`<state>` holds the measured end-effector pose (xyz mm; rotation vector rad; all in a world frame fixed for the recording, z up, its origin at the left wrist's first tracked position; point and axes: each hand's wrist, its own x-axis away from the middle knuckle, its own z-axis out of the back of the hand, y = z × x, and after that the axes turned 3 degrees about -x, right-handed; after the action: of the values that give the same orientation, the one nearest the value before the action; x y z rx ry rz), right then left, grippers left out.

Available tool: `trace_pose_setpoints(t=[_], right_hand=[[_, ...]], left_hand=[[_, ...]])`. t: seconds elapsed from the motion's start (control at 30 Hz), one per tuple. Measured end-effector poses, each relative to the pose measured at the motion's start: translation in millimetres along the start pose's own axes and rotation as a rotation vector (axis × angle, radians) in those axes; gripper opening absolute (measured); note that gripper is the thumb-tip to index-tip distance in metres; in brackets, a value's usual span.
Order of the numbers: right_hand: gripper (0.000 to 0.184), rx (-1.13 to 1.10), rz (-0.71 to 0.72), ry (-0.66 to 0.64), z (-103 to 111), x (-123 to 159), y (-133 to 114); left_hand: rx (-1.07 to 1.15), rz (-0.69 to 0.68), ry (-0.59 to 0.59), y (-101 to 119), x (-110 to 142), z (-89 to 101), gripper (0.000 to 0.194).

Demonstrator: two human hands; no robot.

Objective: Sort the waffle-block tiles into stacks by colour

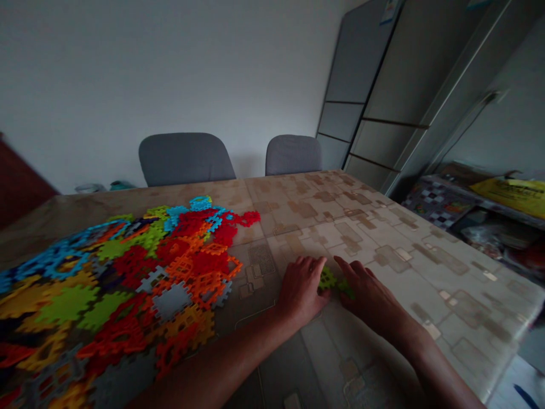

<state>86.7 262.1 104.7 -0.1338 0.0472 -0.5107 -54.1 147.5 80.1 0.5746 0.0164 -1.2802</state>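
Note:
Above the patterned tablecloth [306, 238], my left hand [302, 287] closes its thumb and fingers on a green interlocking plastic piece [327, 279] with toothed edges. Just to the right, my right hand [361, 292] grips a second green part [346, 288], partly hidden under its fingers. The two green parts are side by side between my hands; whether they are joined I cannot tell. Left of my hands lies a large heap of similar toothed pieces in red [210, 262], orange, blue, yellow, grey [172, 301] and green.
Two grey chairs [185, 159] stand behind the table's far edge, against a pale wall. A tall grey cabinet [361, 85] rises at the back right. Beyond the table's right edge, a low shelf holds a yellow bag [513, 194].

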Motion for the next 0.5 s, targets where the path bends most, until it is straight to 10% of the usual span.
trace_pose_setpoints(t=[0.27, 0.5], right_hand=[[0.071, -0.015, -0.105, 0.011, 13.7, 7.7, -0.7], [0.057, -0.013, 0.177, 0.412, 34.7, 1.4, 3.4]], left_hand=[[0.115, -0.041, -0.038, -7.8, 3.6, 23.2, 0.07], [0.181, 0.097, 0.038, -64.5, 61.5, 143.2, 0.043]])
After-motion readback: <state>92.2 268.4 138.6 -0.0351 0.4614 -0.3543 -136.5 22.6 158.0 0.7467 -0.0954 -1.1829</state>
